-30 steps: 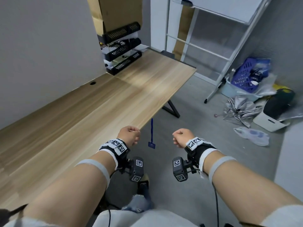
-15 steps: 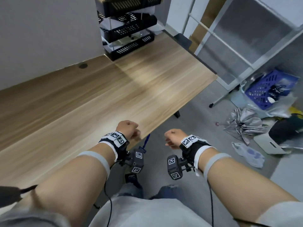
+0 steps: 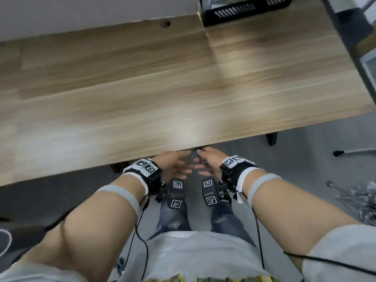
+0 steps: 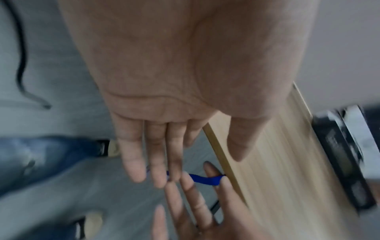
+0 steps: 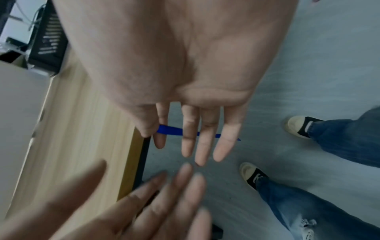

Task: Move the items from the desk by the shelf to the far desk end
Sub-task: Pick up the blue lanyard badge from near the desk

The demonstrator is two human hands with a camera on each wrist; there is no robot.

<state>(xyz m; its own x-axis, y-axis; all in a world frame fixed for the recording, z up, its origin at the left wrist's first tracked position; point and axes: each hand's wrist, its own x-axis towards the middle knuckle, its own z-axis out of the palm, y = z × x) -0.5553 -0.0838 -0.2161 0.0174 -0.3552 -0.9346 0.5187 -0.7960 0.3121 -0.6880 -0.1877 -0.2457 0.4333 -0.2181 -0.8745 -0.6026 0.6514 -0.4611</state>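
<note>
A black stack of letter trays (image 3: 244, 9) stands at the desk's back right corner, cut off by the frame's top. The wooden desk (image 3: 183, 88) has nothing else on it in view. My left hand (image 3: 181, 165) and right hand (image 3: 200, 163) hover just below the front edge, palms facing, fingers straight, tips almost touching. Neither holds anything. A blue strap (image 4: 203, 178) hangs from the desk edge and runs behind the right hand's fingers (image 5: 197, 138); whether they touch it I cannot tell. The left hand (image 4: 176, 154) stays apart from it.
A black desk leg (image 3: 271, 139) stands under the right end. A white shelf frame (image 3: 366, 68) borders the desk's right side. A crumpled silver umbrella (image 3: 358, 200) lies on the grey floor at right. My shoes (image 5: 252, 175) are beside the desk.
Both fists have opened and their fingers have straightened. The hands have come closer together by the desk edge. The view has swung to face the desk squarely.
</note>
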